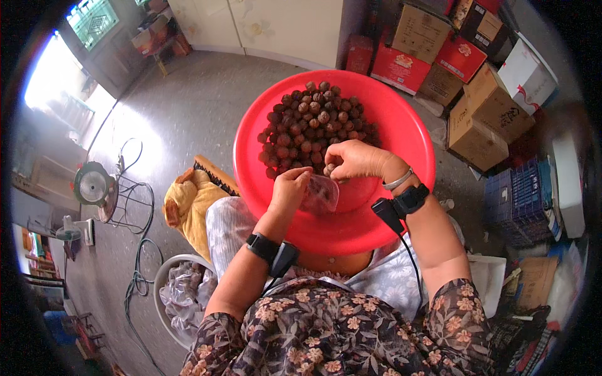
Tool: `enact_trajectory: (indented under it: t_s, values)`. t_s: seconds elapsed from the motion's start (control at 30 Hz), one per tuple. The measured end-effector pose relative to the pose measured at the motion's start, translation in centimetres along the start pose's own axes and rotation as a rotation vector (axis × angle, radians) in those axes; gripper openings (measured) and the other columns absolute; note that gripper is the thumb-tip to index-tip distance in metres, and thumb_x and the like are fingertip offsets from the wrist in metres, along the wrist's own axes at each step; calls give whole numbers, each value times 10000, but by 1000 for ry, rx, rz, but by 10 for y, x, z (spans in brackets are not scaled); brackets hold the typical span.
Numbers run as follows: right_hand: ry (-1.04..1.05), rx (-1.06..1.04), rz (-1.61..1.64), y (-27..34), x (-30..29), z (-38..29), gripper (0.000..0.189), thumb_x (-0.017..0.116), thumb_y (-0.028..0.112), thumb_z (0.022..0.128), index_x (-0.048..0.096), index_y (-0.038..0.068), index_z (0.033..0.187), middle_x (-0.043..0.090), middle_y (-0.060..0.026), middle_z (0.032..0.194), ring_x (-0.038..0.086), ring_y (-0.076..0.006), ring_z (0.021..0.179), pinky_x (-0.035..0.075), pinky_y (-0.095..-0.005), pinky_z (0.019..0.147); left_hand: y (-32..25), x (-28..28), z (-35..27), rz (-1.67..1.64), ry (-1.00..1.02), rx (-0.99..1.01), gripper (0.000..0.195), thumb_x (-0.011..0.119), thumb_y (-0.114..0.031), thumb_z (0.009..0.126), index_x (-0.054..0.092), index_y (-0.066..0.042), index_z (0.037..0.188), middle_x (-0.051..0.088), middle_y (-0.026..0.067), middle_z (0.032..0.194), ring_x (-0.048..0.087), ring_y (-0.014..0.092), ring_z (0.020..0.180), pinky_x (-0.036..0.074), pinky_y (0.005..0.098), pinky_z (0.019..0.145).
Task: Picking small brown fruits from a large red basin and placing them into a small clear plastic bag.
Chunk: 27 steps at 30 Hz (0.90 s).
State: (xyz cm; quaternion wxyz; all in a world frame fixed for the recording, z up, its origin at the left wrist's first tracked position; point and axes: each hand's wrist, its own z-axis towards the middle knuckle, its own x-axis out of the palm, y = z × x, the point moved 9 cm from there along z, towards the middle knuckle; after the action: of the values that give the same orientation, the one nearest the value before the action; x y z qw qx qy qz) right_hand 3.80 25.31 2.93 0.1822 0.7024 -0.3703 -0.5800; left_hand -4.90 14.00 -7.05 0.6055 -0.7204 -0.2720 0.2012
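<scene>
A wide red plastic basin stands before me, with a heap of brown walnuts against its far side. My left hand pinches the rim of a small clear plastic bag over the near part of the basin. Something dark shows faintly inside the bag, too blurred to name. Just right of the bag's mouth, my right hand holds a walnut between thumb and fingers, at the near edge of the heap.
On my left a pale tub holds several filled plastic bags. A yellow cloth lies beside the basin. A round fan-like appliance and a cable are farther left. Cardboard boxes and a blue crate line the right.
</scene>
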Motion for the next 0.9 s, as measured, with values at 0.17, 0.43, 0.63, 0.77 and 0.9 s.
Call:
enact_trajectory:
  t_s: [0.17, 0.43, 0.63, 0.77, 0.9]
  values:
    - [1, -51, -57, 10, 7, -2, 247, 705, 165, 762, 659, 26, 960, 680, -91, 865, 636, -184, 817, 515, -320, 752, 2, -3, 5, 33, -17, 29, 237, 589, -149, 934, 686, 4, 1087, 632, -2, 755, 511, 53, 587, 417, 216, 502]
    - [-124, 12, -106, 2, -2, -1, 188, 714, 190, 765, 676, 26, 849, 681, -118, 790, 639, -190, 750, 511, -335, 694, 6, -6, 6, -47, -22, -7, 234, 604, -174, 935, 692, -9, 1077, 629, -9, 757, 516, 57, 587, 421, 214, 504]
    - [-154, -3, -47, 5, 9, 2, 229, 737, 231, 772, 674, 29, 859, 679, -134, 784, 640, -202, 732, 509, -341, 684, 5, -5, 4, -42, 30, -52, 262, 581, -171, 950, 661, 8, 1123, 645, 23, 865, 561, 87, 707, 456, 221, 611]
    - [-189, -23, -138, 1, 8, 4, 269, 738, 272, 780, 670, 27, 868, 679, -152, 794, 645, -250, 732, 509, -365, 684, 10, -9, 9, -40, 55, -8, 301, 559, -182, 965, 629, 29, 1168, 665, 59, 978, 605, 117, 811, 491, 235, 699]
    - [-96, 75, -296, -14, 16, 0, 380, 742, 365, 754, 667, 6, 856, 671, -208, 823, 655, -339, 788, 515, -411, 708, 2, -5, 1, -97, 57, -94, 308, 555, -181, 966, 619, 40, 1171, 658, 54, 956, 601, 124, 805, 493, 244, 700]
